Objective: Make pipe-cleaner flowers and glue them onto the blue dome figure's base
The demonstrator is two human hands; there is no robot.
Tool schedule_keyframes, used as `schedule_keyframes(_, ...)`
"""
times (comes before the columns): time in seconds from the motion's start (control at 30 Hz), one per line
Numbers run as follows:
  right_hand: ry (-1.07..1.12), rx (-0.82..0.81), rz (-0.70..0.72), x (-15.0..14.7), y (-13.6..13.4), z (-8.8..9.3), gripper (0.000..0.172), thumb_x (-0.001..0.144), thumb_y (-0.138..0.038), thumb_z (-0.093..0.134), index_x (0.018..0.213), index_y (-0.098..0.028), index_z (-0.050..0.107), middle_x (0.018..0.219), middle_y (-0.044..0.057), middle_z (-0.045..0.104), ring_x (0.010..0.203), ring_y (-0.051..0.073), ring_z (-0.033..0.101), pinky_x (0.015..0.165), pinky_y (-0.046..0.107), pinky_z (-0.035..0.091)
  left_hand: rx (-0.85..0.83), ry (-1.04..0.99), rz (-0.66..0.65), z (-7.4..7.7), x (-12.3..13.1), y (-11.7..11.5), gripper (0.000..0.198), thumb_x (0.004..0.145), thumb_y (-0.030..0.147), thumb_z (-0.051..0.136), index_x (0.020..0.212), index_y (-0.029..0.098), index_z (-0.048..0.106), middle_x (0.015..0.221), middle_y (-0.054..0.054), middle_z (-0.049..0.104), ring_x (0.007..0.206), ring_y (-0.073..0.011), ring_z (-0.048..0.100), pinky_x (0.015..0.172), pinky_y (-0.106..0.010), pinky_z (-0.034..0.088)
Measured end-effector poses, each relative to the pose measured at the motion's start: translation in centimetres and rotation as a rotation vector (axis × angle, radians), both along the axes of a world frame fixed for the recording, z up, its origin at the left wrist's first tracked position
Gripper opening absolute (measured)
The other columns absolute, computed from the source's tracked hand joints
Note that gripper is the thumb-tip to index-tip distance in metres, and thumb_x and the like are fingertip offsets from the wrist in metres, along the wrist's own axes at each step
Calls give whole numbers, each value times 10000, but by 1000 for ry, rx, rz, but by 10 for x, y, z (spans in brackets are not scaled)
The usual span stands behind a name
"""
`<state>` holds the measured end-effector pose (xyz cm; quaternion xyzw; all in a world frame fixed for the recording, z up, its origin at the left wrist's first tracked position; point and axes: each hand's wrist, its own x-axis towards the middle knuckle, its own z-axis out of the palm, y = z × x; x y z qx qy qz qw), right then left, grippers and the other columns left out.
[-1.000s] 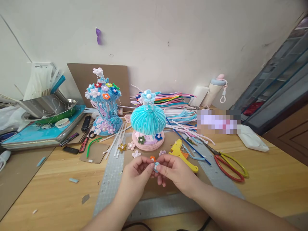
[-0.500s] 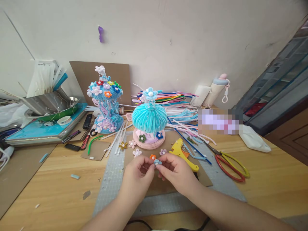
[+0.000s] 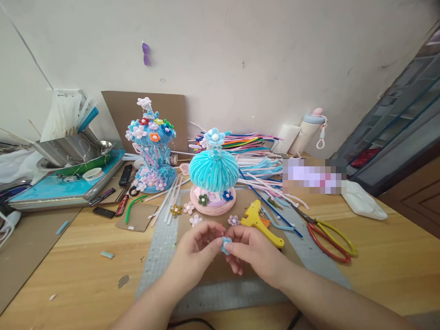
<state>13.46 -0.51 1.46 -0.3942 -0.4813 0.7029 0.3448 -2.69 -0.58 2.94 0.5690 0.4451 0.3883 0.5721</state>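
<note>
My left hand (image 3: 196, 250) and my right hand (image 3: 256, 250) meet over a brown cardboard sheet (image 3: 240, 268) on a grey cutting mat (image 3: 158, 256). Both pinch a small light-blue pipe-cleaner flower (image 3: 226, 245) between thumbs and fingertips. Just beyond them stands a turquoise pipe-cleaner dome (image 3: 213, 170) on a pink base (image 3: 213, 206), topped with a pale blue flower. Small loose flowers (image 3: 195, 220) lie around the base. A yellow glue gun (image 3: 259, 221) lies right of my right hand.
A taller blue flower-covered model (image 3: 151, 146) stands at the back left. Coloured pipe cleaners (image 3: 250, 151) pile against the wall. Red-and-yellow scissors (image 3: 328, 231) lie to the right. Metal bowls and a blue tray (image 3: 65, 183) sit at left. White sticks (image 3: 170, 199) lie beside the mat.
Both hands have lowered slightly toward me with the little blue flower. The orange flower that showed just above the fingers is now hidden behind them.
</note>
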Motion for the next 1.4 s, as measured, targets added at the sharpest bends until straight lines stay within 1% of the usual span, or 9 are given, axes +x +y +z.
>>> schedule_keyframes(0.1, 174, -111, 55, 3, 0, 2, 228, 734, -333, 674, 759, -136, 564, 574, -20, 585, 407, 58, 504, 399, 170, 390, -57, -115, -97, 2, -1, 0, 197, 782, 327, 614, 871, 153, 589, 725, -19, 606, 650, -125, 559, 541, -217, 425)
schedule_keyframes(0.23, 269, -190, -12, 4, 2, 3, 265, 711, -348, 712, 727, -128, 564, 559, -20, 584, 389, 51, 501, 376, 157, 383, -25, -117, -42, 1, 1, -3, 164, 787, 301, 614, 855, 156, 576, 729, -28, 628, 691, -139, 591, 581, -230, 466)
schedule_keyframes(0.37, 245, -149, -56, 4, 3, 3, 300, 724, -390, 709, 726, -124, 572, 571, -18, 586, 400, 49, 507, 378, 153, 381, 184, 89, 40, -1, 3, -6, 75, 791, 228, 592, 833, 166, 591, 771, -33, 646, 719, -146, 617, 692, -272, 502)
schedule_keyframes(0.5, 193, -78, -51, 4, 2, 1, 315, 719, -411, 713, 763, -129, 580, 640, -7, 612, 467, 63, 551, 424, 165, 413, 441, 310, 64, -3, 1, -9, 80, 805, 161, 537, 839, 184, 606, 779, -22, 642, 706, -130, 609, 683, -252, 497)
schedule_keyframes(0.6, 141, -50, -64, 5, 2, 1, 338, 712, -435, 709, 734, -130, 565, 610, -15, 604, 443, 64, 541, 413, 172, 416, 538, 391, 64, -4, 0, -10, 107, 799, 133, 527, 854, 190, 599, 818, -20, 642, 731, -123, 611, 687, -235, 499)
schedule_keyframes(1.0, 156, -180, 24, 9, 3, 3, 361, 643, -416, 763, 691, -126, 554, 495, -34, 569, 341, 47, 478, 322, 148, 319, 292, 214, 33, -1, 4, -10, 49, 751, 169, 569, 770, 166, 615, 744, -24, 649, 672, -135, 620, 628, -220, 510)
schedule_keyframes(1.13, 160, -157, 33, 9, 2, 3, 344, 673, -406, 749, 706, -125, 553, 526, -23, 590, 365, 55, 511, 348, 150, 367, 207, 147, 30, -2, 5, -9, 29, 748, 187, 583, 760, 164, 595, 715, -21, 645, 662, -140, 617, 629, -230, 506)
schedule_keyframes(1.27, 213, -110, 29, 7, 2, 4, 321, 698, -395, 734, 781, -121, 588, 649, 1, 625, 494, 88, 598, 470, 201, 480, 245, 137, 60, -2, 4, -9, 12, 774, 184, 555, 779, 175, 563, 710, -8, 624, 655, -131, 617, 636, -231, 507)
schedule_keyframes(1.4, 196, -124, 22, 6, 2, 4, 330, 695, -410, 732, 755, -119, 588, 630, -5, 613, 488, 85, 589, 459, 195, 471, 429, 265, 36, -2, 3, -10, 63, 793, 145, 515, 781, 190, 557, 747, -7, 617, 704, -129, 605, 679, -238, 490)
